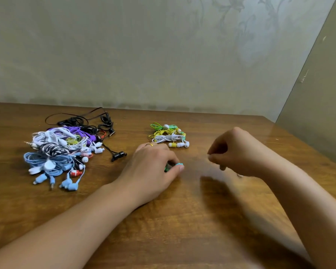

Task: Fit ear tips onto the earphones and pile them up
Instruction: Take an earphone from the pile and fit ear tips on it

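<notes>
Resting on wooden table (182, 220), left hand (151, 167) grips green earphone (168, 168); right hand (235, 152) blurred, grip unclear; beige wall (124, 55) behind.

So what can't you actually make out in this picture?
All in the head view:
- The green earphone under the left hand: fingers cover nearly all of it.
- What the right hand pinches, if anything: blurred and too small.
- The big pile on the left: cords too tangled to count sets.
- The small pile: which buds carry tips is too small to tell.
- Both arms: cut off by the bottom edge.
</notes>
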